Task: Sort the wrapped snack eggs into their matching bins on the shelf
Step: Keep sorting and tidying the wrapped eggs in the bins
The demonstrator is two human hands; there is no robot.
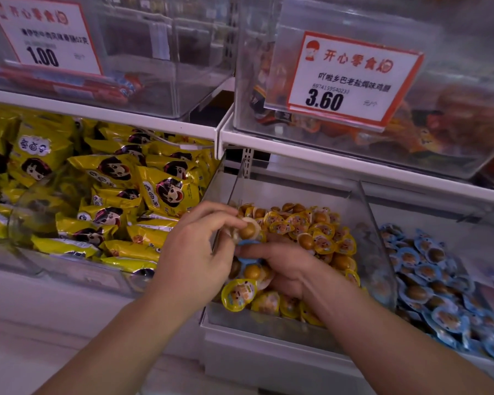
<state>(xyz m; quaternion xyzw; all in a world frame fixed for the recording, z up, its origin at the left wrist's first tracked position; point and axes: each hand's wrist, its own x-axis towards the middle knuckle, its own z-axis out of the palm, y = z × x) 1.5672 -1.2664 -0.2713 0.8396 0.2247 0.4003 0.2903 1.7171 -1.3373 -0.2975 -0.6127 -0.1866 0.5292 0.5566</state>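
Note:
A clear middle bin (362,223) on the lower shelf holds several yellow-wrapped snack eggs (322,238). To its right, the blue bin's pile (428,269) holds several blue-wrapped eggs. My left hand (194,252) pinches one wrapped egg (247,230) at the middle bin's left wall. My right hand (283,269) lies in the middle bin, its fingers curled round blue-rimmed wrapped eggs (248,262). A yellow-wrapped egg (238,293) lies just below that hand.
Yellow snack packets (111,195) fill the bin on the left. Above, clear bins (160,89) carry price tags reading 1.00 (44,35) and 3.60 (351,81). A white shelf edge (354,158) overhangs the lower bins.

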